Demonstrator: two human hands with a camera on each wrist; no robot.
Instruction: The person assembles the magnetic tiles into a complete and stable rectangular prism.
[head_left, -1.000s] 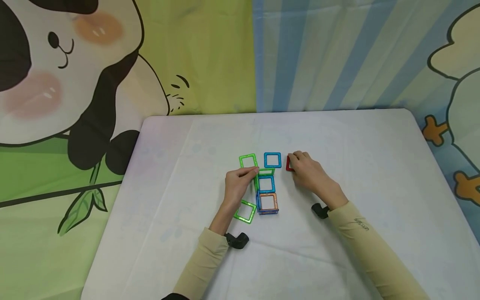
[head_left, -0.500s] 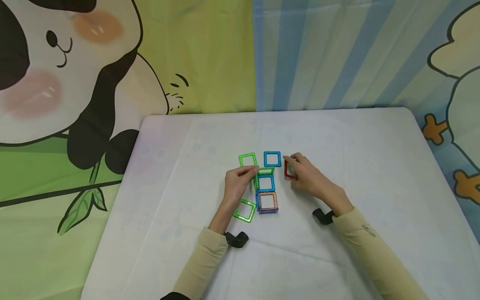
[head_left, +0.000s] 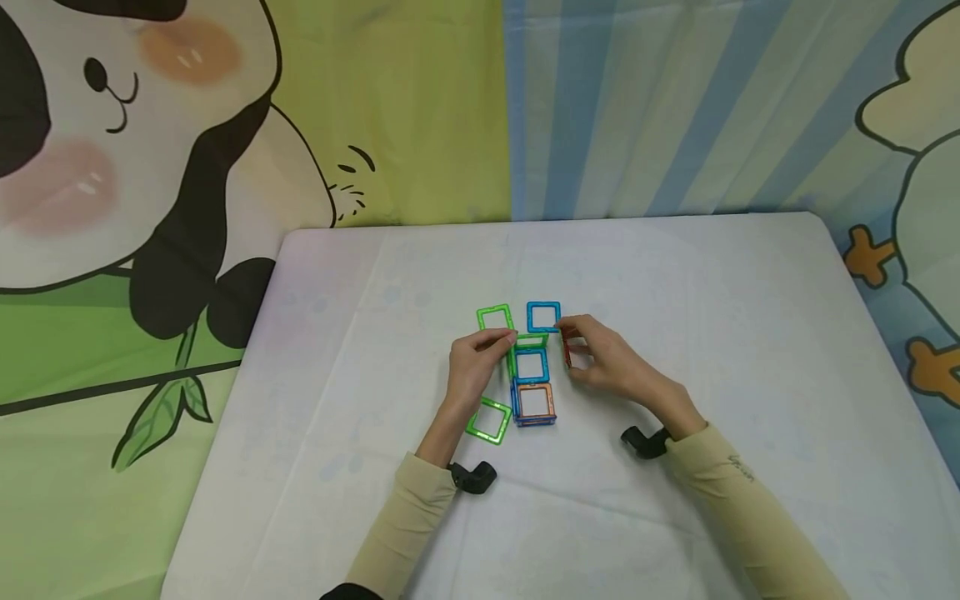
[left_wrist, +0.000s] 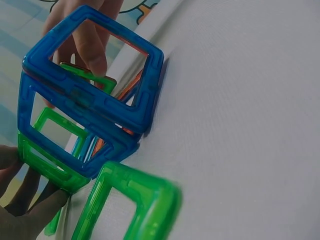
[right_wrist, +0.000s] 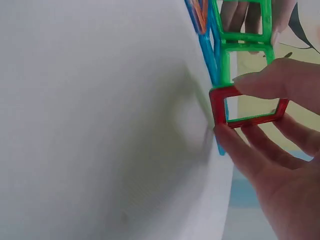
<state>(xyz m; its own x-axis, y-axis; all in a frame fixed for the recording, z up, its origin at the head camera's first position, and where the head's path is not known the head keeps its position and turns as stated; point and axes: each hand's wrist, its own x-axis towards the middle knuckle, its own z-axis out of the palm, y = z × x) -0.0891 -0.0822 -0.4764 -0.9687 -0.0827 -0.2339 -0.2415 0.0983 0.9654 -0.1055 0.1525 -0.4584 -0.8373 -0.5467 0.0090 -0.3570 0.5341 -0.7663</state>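
My right hand [head_left: 618,362] pinches a red square magnetic tile [right_wrist: 217,107] between thumb and fingers. It holds the tile upright, just right of a small structure of square tiles. On the other side, my left hand [head_left: 474,367] pinches an upright green tile [left_wrist: 55,167] along the structure's left side. Another green tile [head_left: 532,337] stands crosswise at the far end. Between these lie a blue tile [head_left: 533,352] and, nearer, an orange tile [head_left: 534,387]. Upright dark blue tiles [left_wrist: 82,102] edge the near end. Fingers partly cover the held tiles.
A loose blue tile [head_left: 543,304] lies behind the structure. Loose green tiles lie behind left [head_left: 493,308] and at front left [head_left: 483,437]. All are on a white-covered table [head_left: 675,275], with a cartoon-printed cloth [head_left: 420,108] behind it.
My right hand has brought the red tile left and nearer, toward the structure, turning it upright. My left hand has stayed in place on the green tile.
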